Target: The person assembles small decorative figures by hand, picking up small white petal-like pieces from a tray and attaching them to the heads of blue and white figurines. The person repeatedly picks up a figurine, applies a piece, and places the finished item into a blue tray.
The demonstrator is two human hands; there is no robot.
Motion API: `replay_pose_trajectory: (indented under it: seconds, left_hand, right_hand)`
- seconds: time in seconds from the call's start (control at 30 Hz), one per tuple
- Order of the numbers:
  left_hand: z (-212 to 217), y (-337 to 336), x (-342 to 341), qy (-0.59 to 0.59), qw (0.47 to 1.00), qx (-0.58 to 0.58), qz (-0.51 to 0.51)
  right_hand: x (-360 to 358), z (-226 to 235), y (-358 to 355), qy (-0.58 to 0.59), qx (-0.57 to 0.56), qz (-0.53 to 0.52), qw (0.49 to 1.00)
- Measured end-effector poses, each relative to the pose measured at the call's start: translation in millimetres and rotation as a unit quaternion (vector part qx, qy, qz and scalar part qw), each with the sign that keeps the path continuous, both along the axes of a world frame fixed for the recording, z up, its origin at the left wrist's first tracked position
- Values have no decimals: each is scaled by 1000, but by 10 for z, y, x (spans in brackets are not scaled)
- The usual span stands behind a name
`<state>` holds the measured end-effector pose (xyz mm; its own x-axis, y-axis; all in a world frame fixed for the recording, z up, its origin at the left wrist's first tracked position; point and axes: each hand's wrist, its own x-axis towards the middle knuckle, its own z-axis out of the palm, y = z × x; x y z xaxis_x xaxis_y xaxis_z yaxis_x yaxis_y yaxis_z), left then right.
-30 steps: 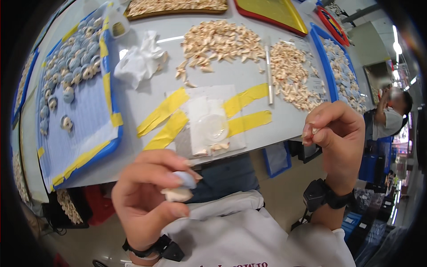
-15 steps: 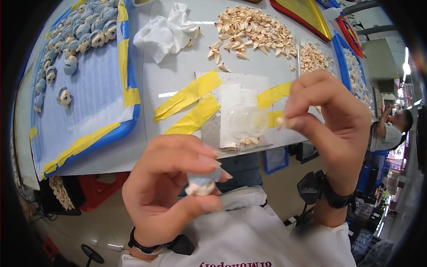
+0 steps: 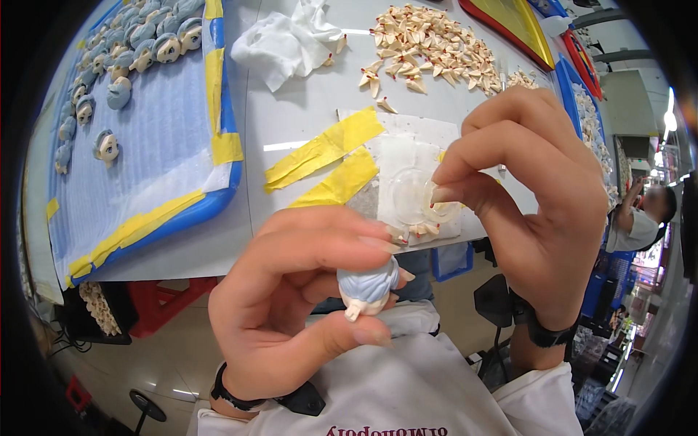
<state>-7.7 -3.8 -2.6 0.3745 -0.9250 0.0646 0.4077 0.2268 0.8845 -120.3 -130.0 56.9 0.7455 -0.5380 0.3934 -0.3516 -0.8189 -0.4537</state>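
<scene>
left fingers (image 3: 327, 241) grip a blue-haired doll head (image 3: 369, 282), right fingers (image 3: 476, 149) pinched over the clear dish (image 3: 408, 196); dish step i guess, next needs steadiness

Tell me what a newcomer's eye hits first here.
Probably the small blue-haired figurine head, held by the left hand at lower centre, with the right hand raised to its right, partly overlapping a clear round dish. Next, the cluster of similar heads in the blue tray at upper left. Then the pile of cream, red-tipped pieces at top centre.
</scene>
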Motion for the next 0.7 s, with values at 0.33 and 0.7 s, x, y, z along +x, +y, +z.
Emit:
replay_pose_trajectory:
  seconds: [0.33, 0.7]
  left_hand:
    - [65, 10, -35, -23, 999, -22, -21]
    - [18, 54, 38, -288, 952, -98, 36]
  right_hand:
    - [-218, -119, 339, -146, 259, 67, 952]
    - [-195, -96, 335, -152, 145, 91, 973]
